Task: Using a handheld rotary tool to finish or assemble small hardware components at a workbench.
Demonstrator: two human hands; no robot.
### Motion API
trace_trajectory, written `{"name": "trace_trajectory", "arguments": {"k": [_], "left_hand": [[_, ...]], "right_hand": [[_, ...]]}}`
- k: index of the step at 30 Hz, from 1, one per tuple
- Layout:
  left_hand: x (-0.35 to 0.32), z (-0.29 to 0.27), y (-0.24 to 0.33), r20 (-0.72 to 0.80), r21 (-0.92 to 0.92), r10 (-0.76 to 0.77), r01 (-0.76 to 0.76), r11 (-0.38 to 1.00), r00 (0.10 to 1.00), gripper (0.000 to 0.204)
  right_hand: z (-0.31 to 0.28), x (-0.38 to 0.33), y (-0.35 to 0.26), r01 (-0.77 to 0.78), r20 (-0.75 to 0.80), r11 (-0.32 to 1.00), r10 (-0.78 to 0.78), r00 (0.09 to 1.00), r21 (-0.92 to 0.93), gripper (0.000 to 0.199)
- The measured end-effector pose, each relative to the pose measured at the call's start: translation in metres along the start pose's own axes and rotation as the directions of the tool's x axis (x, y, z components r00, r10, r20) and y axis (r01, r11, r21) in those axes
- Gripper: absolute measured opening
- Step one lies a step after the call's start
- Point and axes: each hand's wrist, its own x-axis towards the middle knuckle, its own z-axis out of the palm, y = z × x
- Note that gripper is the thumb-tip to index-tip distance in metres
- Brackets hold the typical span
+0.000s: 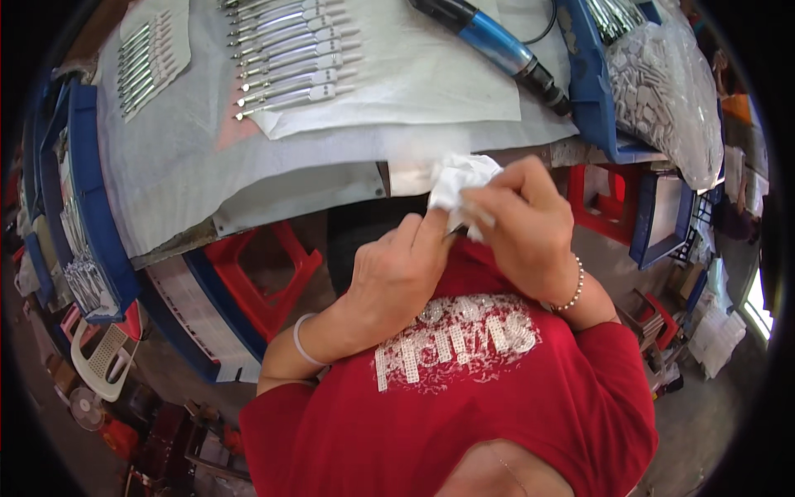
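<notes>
A crumpled white cloth or tissue is bunched between my two hands, just off the table's near edge. My right hand, with a beaded bracelet at the wrist, pinches it from the right. Closed and angled up from the left, my left hand meets the cloth at its fingertips. A small dark edge shows between the hands, but what the left fingers grip is mostly hidden.
Rows of slim metal parts with pale ends lie on the covered table. A blue-black electric screwdriver lies at the right. Blue bins of parts flank both sides. Red stools stand below.
</notes>
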Motion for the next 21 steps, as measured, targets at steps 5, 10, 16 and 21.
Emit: {"name": "trace_trajectory", "arguments": {"k": [5,10,16,21], "left_hand": [[-0.006,-0.006,-0.004,-0.002,0.231,0.158,-0.154,0.961,0.987,0.011],[-0.006,-0.011,-0.004,-0.004,0.189,0.268,-0.262,0.946,0.963,0.028],[-0.011,-0.011,-0.004,0.054,-0.059,0.141,-0.137,0.989,0.989,0.017],[-0.003,-0.028,-0.005,0.565,-0.647,-0.136,0.539,0.539,0.814,0.017]], "right_hand": [[0.004,-0.006,0.009,0.019,0.098,0.999,-0.014,0.995,-0.047,0.024],[0.011,-0.013,-0.008,0.091,0.013,0.995,-0.092,0.996,0.045,0.019],[0.009,-0.016,-0.012,0.117,0.017,0.992,-0.118,0.993,0.055,0.020],[-0.008,-0.011,-0.011,0.178,0.059,0.984,-0.178,0.982,0.009,0.018]]}}
